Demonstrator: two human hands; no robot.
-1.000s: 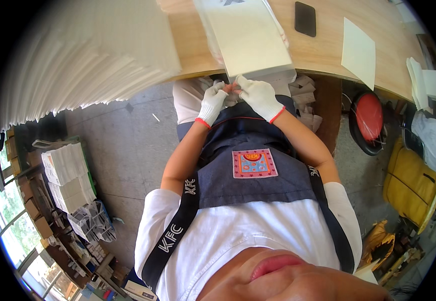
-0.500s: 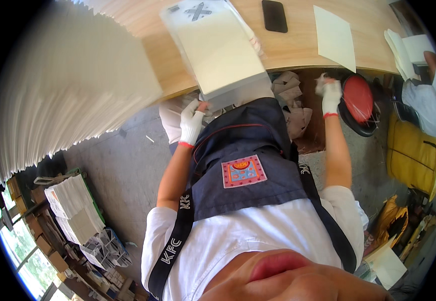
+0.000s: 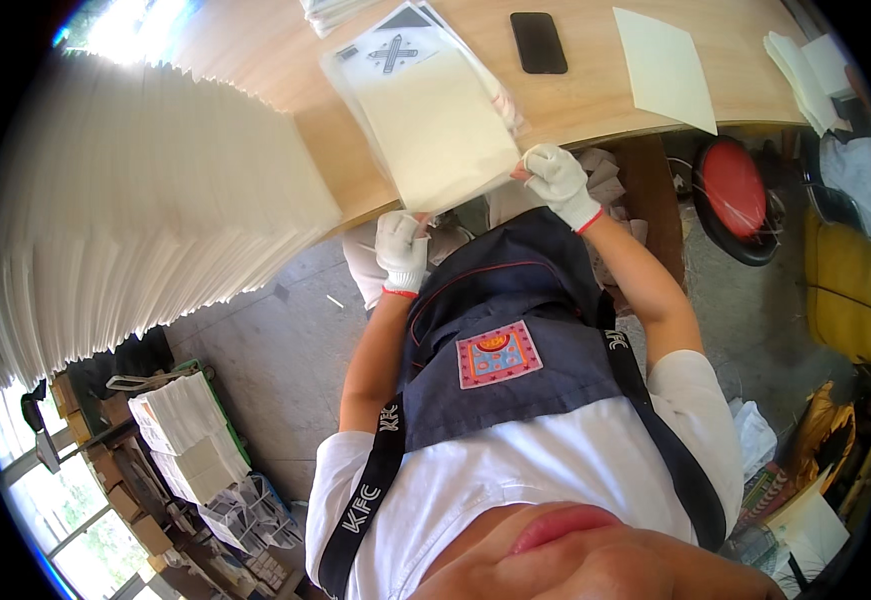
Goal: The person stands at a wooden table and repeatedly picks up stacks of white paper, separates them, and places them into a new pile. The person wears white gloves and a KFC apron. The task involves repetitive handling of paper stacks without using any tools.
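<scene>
A clear plastic bag (image 3: 360, 105) with cream paper (image 3: 435, 130) inside lies at the table's near edge, its near end reaching slightly past it. A printed crossed-pencil design shows at the far end. My left hand (image 3: 401, 245), in a white knit glove with a red cuff and bare fingertips, pinches the bag's near left corner. At the near right corner, my right hand (image 3: 557, 182), gloved the same way, has its fingers closed on the bag's edge. More bagged sheets seem to lie underneath.
A tall stack of paper (image 3: 155, 200) stands on the table at left. Farther back lie a dark phone (image 3: 538, 43) and a cream sheet (image 3: 663, 68). A red round stool (image 3: 730, 190) stands at right, and paper scraps (image 3: 600, 175) lie below the table edge.
My right hand has come in from the right to the bag's near right corner. My left hand stays near the left corner. The clear flap hanging toward me now shows much less.
</scene>
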